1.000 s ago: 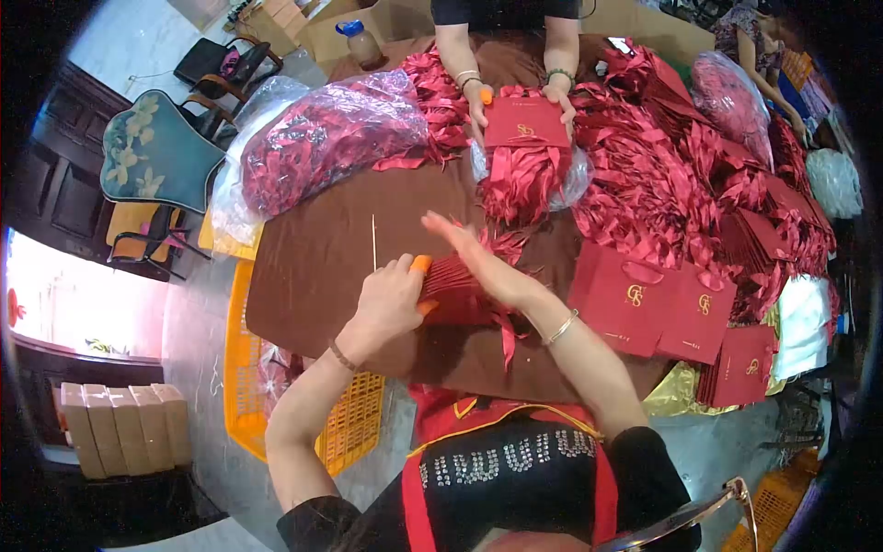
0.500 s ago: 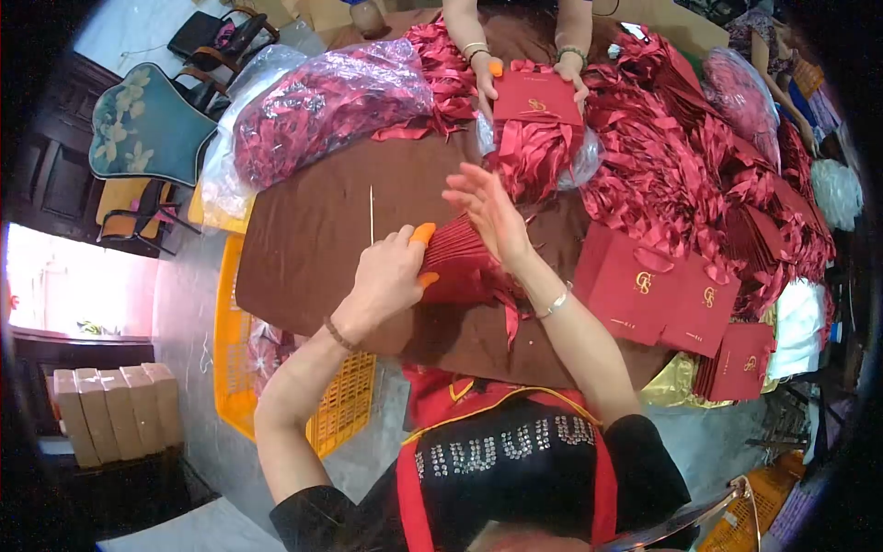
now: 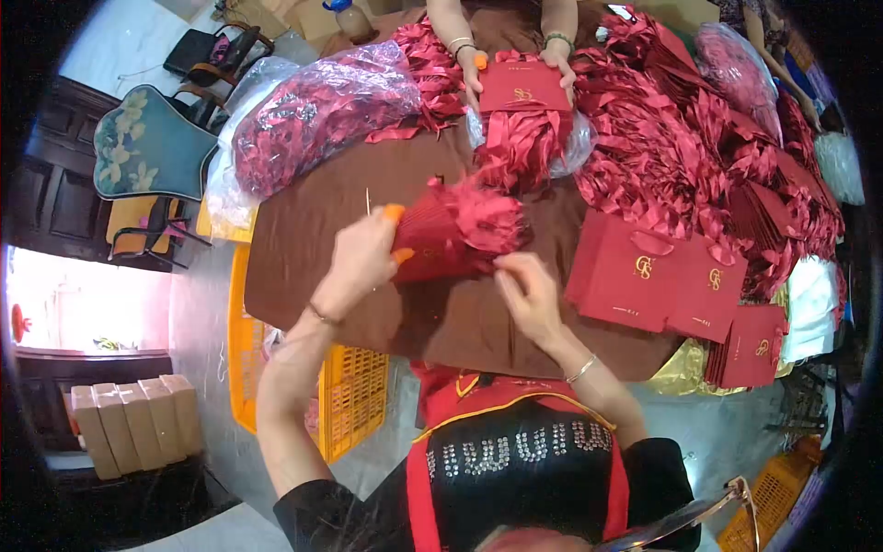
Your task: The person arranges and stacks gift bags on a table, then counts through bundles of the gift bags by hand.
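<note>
My left hand, with orange finger covers on the thumb and a finger, is closed around one end of a stack of red gift bags. The stack is held over the brown-covered table, its edges fanned in thin layers. Red ribbon handles spill from its right end, blurred by motion. My right hand is at the stack's lower right corner, fingers curled in and fingertips against the bags by the ribbons. Its palm side is partly hidden.
Across the table, another person's hands hold a red bag bundle. Printed red bags and a large ribboned heap lie at right. A plastic-wrapped bundle is at left; a yellow crate stands below.
My right hand has come down from above the stack to its lower right corner. The ribbons have swung up and bunched at the right end; my left hand keeps its grip.
</note>
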### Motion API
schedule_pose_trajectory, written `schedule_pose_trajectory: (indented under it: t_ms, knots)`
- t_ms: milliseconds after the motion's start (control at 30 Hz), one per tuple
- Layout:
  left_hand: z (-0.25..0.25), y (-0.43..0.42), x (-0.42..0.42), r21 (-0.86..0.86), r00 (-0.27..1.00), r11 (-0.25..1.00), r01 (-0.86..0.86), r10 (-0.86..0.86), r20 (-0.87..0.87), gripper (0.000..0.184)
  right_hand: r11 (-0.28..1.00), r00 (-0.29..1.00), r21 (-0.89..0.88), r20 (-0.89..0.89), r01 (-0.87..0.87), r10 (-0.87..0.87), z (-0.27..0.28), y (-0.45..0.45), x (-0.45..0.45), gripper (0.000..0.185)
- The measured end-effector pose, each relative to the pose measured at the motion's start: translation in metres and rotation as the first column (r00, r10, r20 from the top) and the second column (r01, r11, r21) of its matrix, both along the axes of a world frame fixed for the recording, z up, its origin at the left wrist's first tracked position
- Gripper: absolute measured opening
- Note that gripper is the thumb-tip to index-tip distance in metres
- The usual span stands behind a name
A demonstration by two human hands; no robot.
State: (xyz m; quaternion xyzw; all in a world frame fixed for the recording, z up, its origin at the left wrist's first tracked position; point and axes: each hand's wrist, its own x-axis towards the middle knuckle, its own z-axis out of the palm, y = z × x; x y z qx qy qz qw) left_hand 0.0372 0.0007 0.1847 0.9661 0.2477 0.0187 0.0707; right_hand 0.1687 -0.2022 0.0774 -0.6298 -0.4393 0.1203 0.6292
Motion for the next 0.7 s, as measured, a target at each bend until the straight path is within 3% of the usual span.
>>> schedule_pose_trajectory:
  t_ms: [33, 100, 233, 267, 333, 367, 400, 433, 467, 500, 600, 633, 700]
  knots:
    - [-0.006, 0.000, 0.002, 0.010, 0.998, 1.000, -0.026, 0.026, -0.062, 0.051, 0.996, 0.997, 0.028, 0.001, -0.082, 0.082, -0.002, 0.003, -0.006, 0.017]
    - [-0.011, 0.001, 0.001, 0.033, 1.000, 0.999, 0.001, 0.000, -0.026, 0.051, 0.987, 0.983, 0.085, 0.135, -0.137, 0.125, -0.003, 0.014, -0.016, 0.015]
    - [-0.013, 0.002, -0.005, 0.015, 1.000, 1.000, -0.018, 0.018, 0.014, 0.053, 0.865, 0.876, -0.140, -0.082, -0.482, 0.476, 0.011, 0.031, -0.018, 0.023]
    - [-0.010, 0.003, -0.007, -0.007, 0.999, 1.000, -0.026, 0.026, 0.038, 0.054, 0.873, 0.883, -0.127, -0.077, -0.470, 0.464, 0.009, 0.031, -0.014, 0.023]
    - [0.003, 0.005, -0.017, -0.067, 0.993, 0.996, -0.055, 0.061, 0.103, 0.055, 0.668, 0.741, -0.363, -0.495, -0.650, 0.453, -0.003, 0.032, -0.002, 0.035]
    - [0.010, 0.006, -0.022, -0.149, 0.978, 0.984, -0.099, 0.123, 0.167, 0.057, 0.684, 0.750, -0.355, -0.488, -0.638, 0.446, -0.007, 0.033, -0.001, 0.035]
    - [0.017, 0.004, -0.025, -0.304, 0.958, 0.940, -0.156, 0.219, 0.184, 0.058, 0.757, 0.682, -0.203, -0.615, -0.622, 0.395, -0.008, 0.033, -0.003, 0.045]
    - [0.021, 0.003, -0.025, -0.302, 0.957, 0.940, -0.155, 0.219, 0.190, 0.058, 0.814, 0.583, -0.060, -0.728, -0.578, 0.361, -0.007, 0.032, -0.004, 0.055]
    - [0.023, 0.001, -0.025, -0.465, 0.934, 0.873, -0.148, 0.278, 0.223, 0.057, 0.793, 0.453, 0.099, -0.776, -0.601, 0.440, -0.007, 0.036, -0.002, 0.057]
    - [0.025, -0.002, -0.027, -0.615, 0.907, 0.778, -0.128, 0.343, 0.246, 0.057, 0.787, 0.453, 0.092, -0.774, -0.611, 0.442, 0.002, 0.039, -0.001, 0.057]
    - [0.031, -0.014, -0.021, -0.609, 0.912, 0.786, -0.109, 0.322, 0.252, 0.057, 0.733, 0.029, 0.409, -0.864, -0.543, 0.504, 0.010, 0.055, 0.002, 0.054]
    - [0.029, -0.014, -0.024, -0.606, 0.911, 0.787, -0.111, 0.325, 0.254, 0.057, 0.730, 0.028, 0.411, -0.862, -0.546, 0.507, 0.008, 0.057, 0.001, 0.054]
    - [0.027, -0.012, -0.027, -0.701, 0.873, 0.712, -0.039, 0.366, 0.323, 0.059, 0.699, 0.155, 0.482, -0.755, -0.529, 0.637, 0.010, 0.062, 0.006, 0.053]
